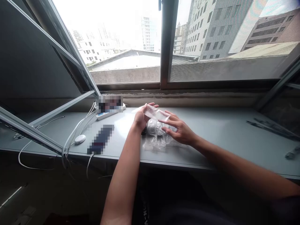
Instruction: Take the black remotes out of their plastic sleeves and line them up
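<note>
My left hand [140, 119] is closed around one end of a small clear plastic bag [155, 113], raised over the table. The bag looks flat, and what it contains, if anything, I cannot make out. My right hand [182, 131] has its fingers spread, and its fingertips are at the bag's right end. Below both hands lie several clear plastic packages [154, 142] with crinkled wrapping. Their contents are hard to tell, and my right hand covers part of them. A small dark object shows beside them, partly hidden by my left wrist.
A white power strip [110, 112] and a blurred dark rectangular item [100, 139] are to the left. White cables [72, 132] and a round white device [80, 139] lie nearby. A metal frame [70, 103] slants over the left side. A window rises behind the grey table [225, 134].
</note>
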The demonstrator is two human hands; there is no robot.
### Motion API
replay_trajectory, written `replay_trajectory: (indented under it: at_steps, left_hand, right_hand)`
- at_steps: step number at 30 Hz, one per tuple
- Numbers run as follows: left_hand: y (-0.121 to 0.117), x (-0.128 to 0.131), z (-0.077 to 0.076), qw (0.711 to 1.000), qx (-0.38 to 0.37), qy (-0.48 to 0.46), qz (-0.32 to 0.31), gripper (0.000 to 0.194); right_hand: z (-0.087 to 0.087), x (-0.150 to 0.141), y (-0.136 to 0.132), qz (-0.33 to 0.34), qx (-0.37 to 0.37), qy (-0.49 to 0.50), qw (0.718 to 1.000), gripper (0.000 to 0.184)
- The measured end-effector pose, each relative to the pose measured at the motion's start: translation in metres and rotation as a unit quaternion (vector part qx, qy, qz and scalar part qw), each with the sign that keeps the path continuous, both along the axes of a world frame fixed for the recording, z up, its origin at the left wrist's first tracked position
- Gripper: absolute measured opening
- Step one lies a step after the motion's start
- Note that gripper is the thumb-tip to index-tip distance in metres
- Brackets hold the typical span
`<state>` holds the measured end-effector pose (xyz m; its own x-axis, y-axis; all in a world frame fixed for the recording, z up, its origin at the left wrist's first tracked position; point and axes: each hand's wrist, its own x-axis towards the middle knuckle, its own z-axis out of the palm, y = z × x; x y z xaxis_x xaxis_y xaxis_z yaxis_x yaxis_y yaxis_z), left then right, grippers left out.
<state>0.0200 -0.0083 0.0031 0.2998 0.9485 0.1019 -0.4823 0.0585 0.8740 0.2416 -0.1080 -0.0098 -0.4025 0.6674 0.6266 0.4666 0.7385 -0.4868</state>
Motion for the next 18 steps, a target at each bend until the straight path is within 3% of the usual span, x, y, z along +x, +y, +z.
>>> replay_trajectory:
  at_steps: [6, 8, 13, 18]
  left_hand:
    - [0.016, -0.012, -0.005, 0.973, -0.080, -0.093, 0.194, 0.039]
    - [0.017, -0.014, -0.004, 0.960, -0.099, -0.132, 0.228, 0.039]
    - [0.016, -0.012, -0.001, 0.957, -0.106, -0.157, 0.219, 0.039]
    - [0.015, -0.012, 0.002, 0.950, -0.094, -0.191, 0.230, 0.045]
  right_hand:
    - [0.005, 0.001, -0.002, 0.002, -0.005, 0.012, 1.000, 0.036]
    - [0.006, 0.000, -0.003, 0.006, -0.004, 0.013, 1.000, 0.034]
    - [0.006, -0.001, -0.003, 0.004, -0.007, 0.032, 0.999, 0.040]
    - [0.007, -0.002, -0.004, 0.010, -0.040, 0.042, 0.998, 0.030]
